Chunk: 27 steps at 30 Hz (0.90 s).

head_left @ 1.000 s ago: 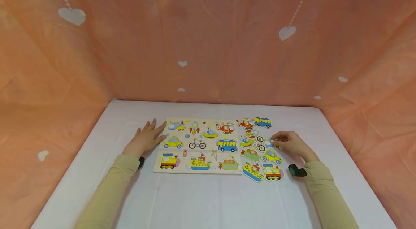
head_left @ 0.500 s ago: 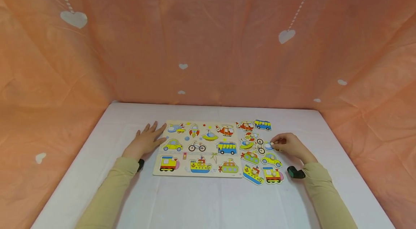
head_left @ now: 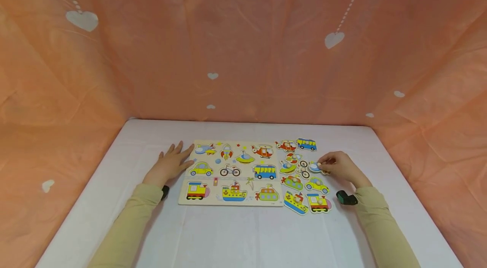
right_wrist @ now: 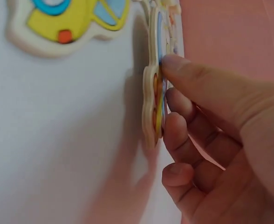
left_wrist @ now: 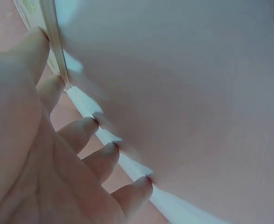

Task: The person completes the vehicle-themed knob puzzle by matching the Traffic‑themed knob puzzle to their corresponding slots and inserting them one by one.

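My right hand [head_left: 340, 167] pinches the airplane puzzle piece [head_left: 314, 167] by its knob. In the right wrist view the airplane piece [right_wrist: 154, 88] stands edge-on just off the white surface, its shadow beside it. With fingers spread, my left hand [head_left: 170, 165] rests at the left edge of the wooden puzzle board [head_left: 232, 203]. Its thumb and index finger touch that edge in the left wrist view, where the board [left_wrist: 55, 37] shows at top left. Printed vehicle pictures fill the board. Below the airplane piece lies the car piece [head_left: 317, 185].
Right of the board lie the helicopter [head_left: 286, 146], bus [head_left: 306, 144], rocket [head_left: 294, 157], flying saucer [head_left: 288, 167], bicycle [head_left: 303, 169], submarine [head_left: 292, 182], ship [head_left: 296, 202] and train [head_left: 319, 203] pieces. An orange cloth [head_left: 236, 56] with hearts walls the white table [head_left: 220, 238].
The airplane piece has risen slightly off the table in my right hand's pinch. My left hand stays at the board's edge. The head view shifts a little.
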### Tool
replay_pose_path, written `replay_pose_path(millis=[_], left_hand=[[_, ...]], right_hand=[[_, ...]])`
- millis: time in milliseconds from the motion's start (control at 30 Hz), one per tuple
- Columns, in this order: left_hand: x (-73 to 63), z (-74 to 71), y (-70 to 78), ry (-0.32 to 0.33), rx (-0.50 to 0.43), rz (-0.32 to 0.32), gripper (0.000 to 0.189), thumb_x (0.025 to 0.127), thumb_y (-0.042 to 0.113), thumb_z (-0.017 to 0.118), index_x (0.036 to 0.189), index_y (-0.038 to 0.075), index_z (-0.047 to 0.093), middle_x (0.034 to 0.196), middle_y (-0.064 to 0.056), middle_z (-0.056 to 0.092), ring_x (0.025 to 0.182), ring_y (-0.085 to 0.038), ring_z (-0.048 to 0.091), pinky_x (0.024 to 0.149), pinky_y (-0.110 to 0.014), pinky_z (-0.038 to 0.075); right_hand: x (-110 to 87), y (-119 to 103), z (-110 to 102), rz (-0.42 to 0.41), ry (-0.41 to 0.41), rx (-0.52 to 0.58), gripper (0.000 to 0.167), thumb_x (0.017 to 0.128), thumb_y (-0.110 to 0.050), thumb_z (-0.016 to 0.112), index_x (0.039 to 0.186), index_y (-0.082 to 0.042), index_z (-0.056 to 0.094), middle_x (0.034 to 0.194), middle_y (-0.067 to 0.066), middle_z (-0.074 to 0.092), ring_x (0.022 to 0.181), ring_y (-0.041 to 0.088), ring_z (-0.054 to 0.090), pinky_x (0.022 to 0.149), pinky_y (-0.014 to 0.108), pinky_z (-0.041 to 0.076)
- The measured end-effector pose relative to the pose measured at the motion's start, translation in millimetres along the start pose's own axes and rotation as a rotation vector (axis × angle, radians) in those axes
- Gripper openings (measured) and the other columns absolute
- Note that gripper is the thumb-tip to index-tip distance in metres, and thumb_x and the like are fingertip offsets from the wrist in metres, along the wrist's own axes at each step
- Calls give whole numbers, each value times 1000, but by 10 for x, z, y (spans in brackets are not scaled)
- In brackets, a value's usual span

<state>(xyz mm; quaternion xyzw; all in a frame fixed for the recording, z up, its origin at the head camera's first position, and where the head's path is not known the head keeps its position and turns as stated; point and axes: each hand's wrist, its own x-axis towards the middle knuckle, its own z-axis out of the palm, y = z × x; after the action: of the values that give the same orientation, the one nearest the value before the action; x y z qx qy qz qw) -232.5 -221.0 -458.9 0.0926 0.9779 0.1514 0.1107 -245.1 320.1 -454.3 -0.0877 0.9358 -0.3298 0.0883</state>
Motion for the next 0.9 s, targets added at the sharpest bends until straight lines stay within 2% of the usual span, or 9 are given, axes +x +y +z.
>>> replay_pose_path(millis=[433, 800, 900], left_hand=[[13, 32, -36, 31, 2, 26, 65, 97, 40, 54, 151, 14, 29, 153, -30, 14, 138, -52, 10, 105, -70, 10], [34, 57, -61, 34, -15, 36, 67, 96, 41, 56, 151, 14, 29, 153, -29, 14, 138, -52, 10, 106, -68, 10], [30, 59, -73, 28, -21, 33, 67, 96, 42, 56, 151, 15, 29, 154, -28, 14, 138, -51, 9, 106, -68, 9]], right_hand=[[78, -312, 6, -58, 1, 34, 20, 86, -21, 74, 97, -4, 72, 82, 4, 62, 78, 23, 56, 63, 32, 51], [247, -626, 171, -190, 45, 27, 17, 85, -20, 74, 95, -6, 74, 84, 3, 65, 75, 20, 54, 60, 29, 47], [300, -707, 232, -204, 48, 25, 15, 85, -19, 75, 94, -7, 74, 85, 2, 66, 74, 20, 54, 60, 28, 47]])
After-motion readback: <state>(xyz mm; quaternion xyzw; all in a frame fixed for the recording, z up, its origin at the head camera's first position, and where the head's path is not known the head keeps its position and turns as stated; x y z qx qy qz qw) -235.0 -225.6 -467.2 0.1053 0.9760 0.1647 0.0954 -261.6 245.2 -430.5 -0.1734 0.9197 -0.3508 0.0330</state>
